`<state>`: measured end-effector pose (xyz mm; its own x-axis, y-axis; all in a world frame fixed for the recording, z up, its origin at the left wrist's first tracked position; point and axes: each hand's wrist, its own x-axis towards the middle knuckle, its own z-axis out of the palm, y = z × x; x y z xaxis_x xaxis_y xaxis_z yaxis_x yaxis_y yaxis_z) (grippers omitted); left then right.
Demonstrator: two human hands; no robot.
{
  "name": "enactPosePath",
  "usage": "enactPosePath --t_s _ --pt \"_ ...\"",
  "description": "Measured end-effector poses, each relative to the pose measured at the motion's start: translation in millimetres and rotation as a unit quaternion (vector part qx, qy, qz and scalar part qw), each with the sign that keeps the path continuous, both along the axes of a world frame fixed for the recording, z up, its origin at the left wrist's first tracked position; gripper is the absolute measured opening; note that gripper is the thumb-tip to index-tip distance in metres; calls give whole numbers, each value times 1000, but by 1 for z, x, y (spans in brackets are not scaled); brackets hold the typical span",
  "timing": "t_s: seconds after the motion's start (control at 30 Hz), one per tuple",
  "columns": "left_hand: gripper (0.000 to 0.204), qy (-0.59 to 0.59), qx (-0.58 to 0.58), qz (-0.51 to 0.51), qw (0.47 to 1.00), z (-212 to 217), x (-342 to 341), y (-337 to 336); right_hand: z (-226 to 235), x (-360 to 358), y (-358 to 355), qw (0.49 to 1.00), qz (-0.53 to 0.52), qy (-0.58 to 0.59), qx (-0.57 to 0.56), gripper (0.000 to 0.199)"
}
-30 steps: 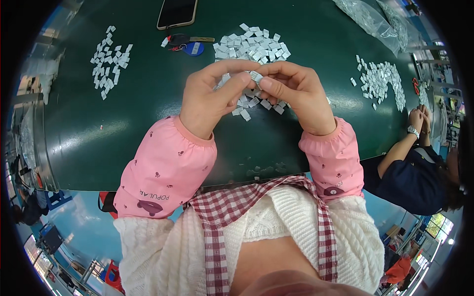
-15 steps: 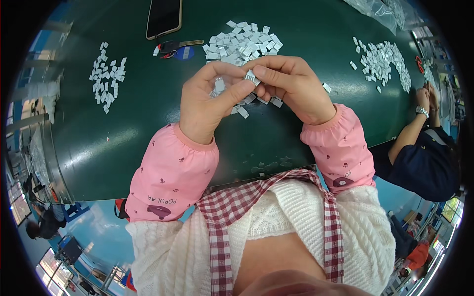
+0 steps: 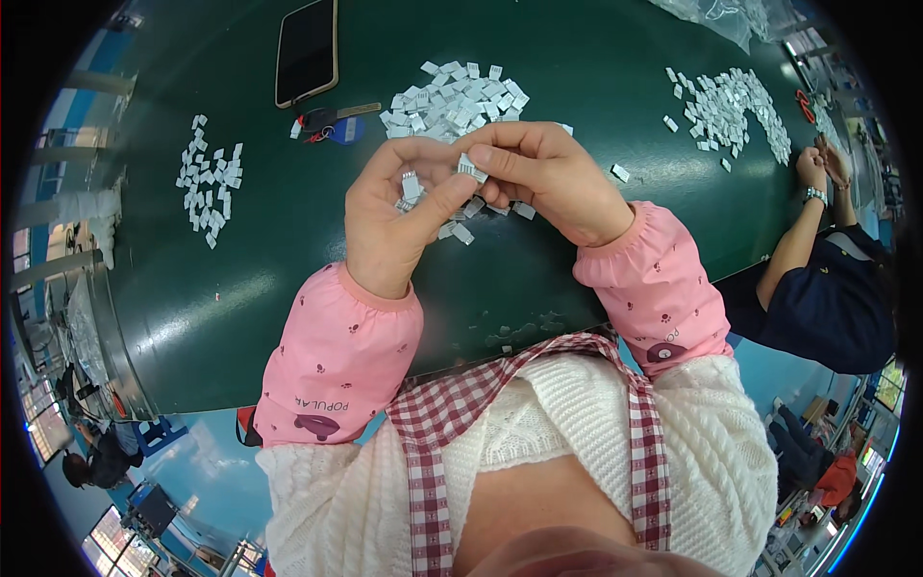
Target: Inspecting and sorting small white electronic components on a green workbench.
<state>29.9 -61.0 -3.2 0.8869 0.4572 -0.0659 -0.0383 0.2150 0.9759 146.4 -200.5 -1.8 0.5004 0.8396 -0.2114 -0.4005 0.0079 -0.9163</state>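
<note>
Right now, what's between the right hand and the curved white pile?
In the head view, from the right hand outward: a stray white piece, then a second piece nearer the curved white pile.

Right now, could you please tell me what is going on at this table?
A person's left hand and right hand together pinch a small white slotted piece above a pile of similar pieces. A left group and a right group lie apart from it. A smartphone and a key lie beyond the left hand.

A glossy green table point(image 3: 510, 279) stands above blue floor point(image 3: 207, 462).
</note>
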Motion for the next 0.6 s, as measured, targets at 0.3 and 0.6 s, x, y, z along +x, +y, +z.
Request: enactPosePath --t_s 0.3,0.6 --pt "17 36 6 -27 999 -6 -5 9 0 -8 3 999 -17 -16 40 17" --pt "19 -62 -431 -76 897 -21 0 32 -6 -5 3 995 -30 -96 -12 16"
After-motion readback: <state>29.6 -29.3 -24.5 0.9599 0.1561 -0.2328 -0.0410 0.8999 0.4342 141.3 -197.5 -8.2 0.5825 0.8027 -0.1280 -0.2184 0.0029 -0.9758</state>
